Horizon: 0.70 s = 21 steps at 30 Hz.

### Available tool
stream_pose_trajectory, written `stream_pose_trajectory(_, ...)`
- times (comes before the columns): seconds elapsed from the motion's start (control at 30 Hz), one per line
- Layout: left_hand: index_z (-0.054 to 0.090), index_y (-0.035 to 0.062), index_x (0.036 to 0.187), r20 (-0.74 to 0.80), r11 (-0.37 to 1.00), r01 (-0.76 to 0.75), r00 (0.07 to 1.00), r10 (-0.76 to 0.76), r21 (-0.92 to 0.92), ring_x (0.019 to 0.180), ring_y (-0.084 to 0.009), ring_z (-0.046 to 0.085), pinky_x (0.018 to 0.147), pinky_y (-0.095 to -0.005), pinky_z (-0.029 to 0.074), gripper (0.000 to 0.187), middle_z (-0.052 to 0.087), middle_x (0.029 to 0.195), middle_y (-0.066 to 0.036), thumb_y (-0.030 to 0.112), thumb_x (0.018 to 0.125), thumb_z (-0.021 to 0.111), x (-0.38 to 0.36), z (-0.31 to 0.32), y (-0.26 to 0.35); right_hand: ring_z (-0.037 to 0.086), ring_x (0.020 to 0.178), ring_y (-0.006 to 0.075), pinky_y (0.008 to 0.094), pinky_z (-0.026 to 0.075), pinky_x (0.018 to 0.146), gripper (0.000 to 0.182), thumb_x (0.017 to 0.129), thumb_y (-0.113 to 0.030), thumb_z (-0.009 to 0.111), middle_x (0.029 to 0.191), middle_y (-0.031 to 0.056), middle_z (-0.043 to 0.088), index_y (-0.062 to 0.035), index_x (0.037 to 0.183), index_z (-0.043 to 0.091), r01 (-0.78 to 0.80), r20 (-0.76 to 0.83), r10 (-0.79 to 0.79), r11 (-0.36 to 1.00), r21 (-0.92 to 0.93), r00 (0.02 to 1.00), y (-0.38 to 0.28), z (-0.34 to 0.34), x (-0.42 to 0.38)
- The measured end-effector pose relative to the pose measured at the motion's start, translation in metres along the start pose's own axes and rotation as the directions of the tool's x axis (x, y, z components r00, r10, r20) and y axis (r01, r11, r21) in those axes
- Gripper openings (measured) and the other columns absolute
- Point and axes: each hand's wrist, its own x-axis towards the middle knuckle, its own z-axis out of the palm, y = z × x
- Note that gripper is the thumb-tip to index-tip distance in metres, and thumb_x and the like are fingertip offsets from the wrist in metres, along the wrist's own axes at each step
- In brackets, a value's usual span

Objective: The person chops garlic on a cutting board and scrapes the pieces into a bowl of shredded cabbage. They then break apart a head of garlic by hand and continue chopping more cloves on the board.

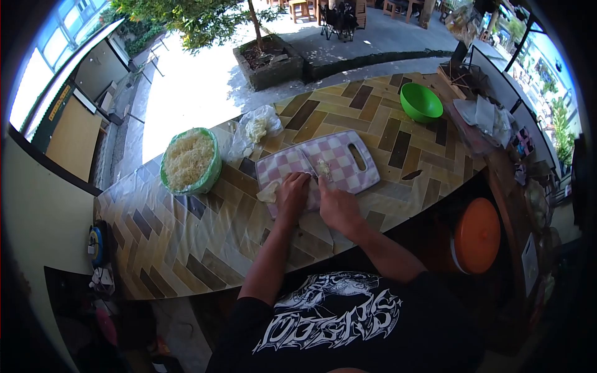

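A pink-and-white checked cutting board [339, 144] lies on the counter in front of me. My right hand [339, 208] is closed around a knife [304, 155], whose blade points away across the board. Close beside the blade, my left hand [293, 194] presses down with curled fingers; what lies under them is hidden. Finely chopped pale bits [323, 168] rest on the board just right of the blade. A pale, leaf-like piece [268, 193] sits at the board's left edge, against my left hand.
Left of the board stands a green basket [214, 171] heaped with thin pale strands [189, 158]. A clear plastic bag [268, 118] with whitish pieces lies behind the board. At the back right is a green bowl [421, 103]. An orange lid [477, 236] shows below the counter's right edge.
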Motion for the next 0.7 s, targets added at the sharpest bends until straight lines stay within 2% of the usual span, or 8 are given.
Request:
stream_pose_trajectory(0.13,0.077,0.0077,0.104,0.010,1.000,-0.004,1.000,0.004,-0.015,0.104,-0.0334,0.073,0.085,-0.0459,0.060,0.013,0.078,0.107,-0.010,0.010,0.094,0.069,0.001,0.001,-0.001,0.076,0.078,0.0418,0.0532,0.062,0.075,0.067,0.094,-0.009,0.054,0.084,0.0238,0.075,0.0035,0.159,0.044,0.013,-0.021,-0.015,0.999,-0.053,1.000,-0.007,0.016,-0.009)
stream_pose_trajectory(0.23,0.077,0.0074,0.105,0.016,1.000,0.012,1.000,-0.011,-0.026,0.104,-0.0345,0.073,0.086,-0.0462,0.060,0.014,0.078,0.107,-0.011,0.010,0.094,0.069,0.001,0.000,-0.001,0.077,0.078,0.0420,0.0532,0.062,0.076,0.068,0.093,-0.009,0.055,0.084,0.0241,0.075,0.0054,0.158,0.045,0.000,-0.095,-0.004,0.999,-0.038,0.995,-0.006,0.035,-0.003)
stream_pose_trajectory(0.43,0.077,0.0069,0.105,0.015,0.999,0.003,1.000,-0.003,-0.048,0.102,-0.0357,0.072,0.086,-0.0468,0.060,0.014,0.077,0.106,-0.012,0.010,0.094,0.069,0.001,0.000,-0.003,0.077,0.077,0.0385,0.0507,0.063,0.071,0.066,0.095,-0.010,0.056,0.082,0.0215,0.075,0.0065,0.158,0.044,-0.003,-0.005,0.003,1.000,0.006,1.000,-0.007,0.005,0.004)
stream_pose_trajectory(0.53,0.078,0.0062,0.104,0.011,0.999,-0.001,1.000,0.002,-0.044,0.102,-0.0359,0.072,0.085,-0.0472,0.060,0.014,0.077,0.105,-0.013,0.010,0.093,0.070,0.002,-0.004,0.002,0.078,0.078,0.0399,0.0513,0.063,0.073,0.066,0.094,-0.009,0.056,0.083,0.0215,0.076,0.0084,0.157,0.044,-0.014,-0.051,0.011,0.997,-0.071,0.999,-0.010,0.038,0.001)
stream_pose_trajectory(0.63,0.079,0.0043,0.103,0.008,0.998,0.013,1.000,-0.013,-0.053,0.101,-0.0372,0.071,0.086,-0.0474,0.059,0.015,0.077,0.104,-0.014,0.009,0.090,0.073,0.002,-0.006,0.009,0.078,0.079,0.0400,0.0511,0.063,0.074,0.067,0.094,-0.009,0.056,0.083,0.0208,0.076,0.0101,0.157,0.043,0.009,-0.155,-0.019,0.998,-0.068,0.988,-0.009,0.047,0.013)
stream_pose_trajectory(0.7,0.079,0.0023,0.104,0.007,0.998,0.008,1.000,-0.007,-0.057,0.100,-0.0390,0.070,0.089,-0.0476,0.057,0.017,0.076,0.104,-0.016,0.008,0.088,0.075,0.002,-0.009,0.013,0.078,0.078,0.0388,0.0499,0.063,0.071,0.067,0.095,-0.009,0.056,0.083,0.0206,0.076,0.0102,0.157,0.042,0.010,-0.084,-0.014,0.999,-0.039,0.996,-0.007,0.031,0.017)
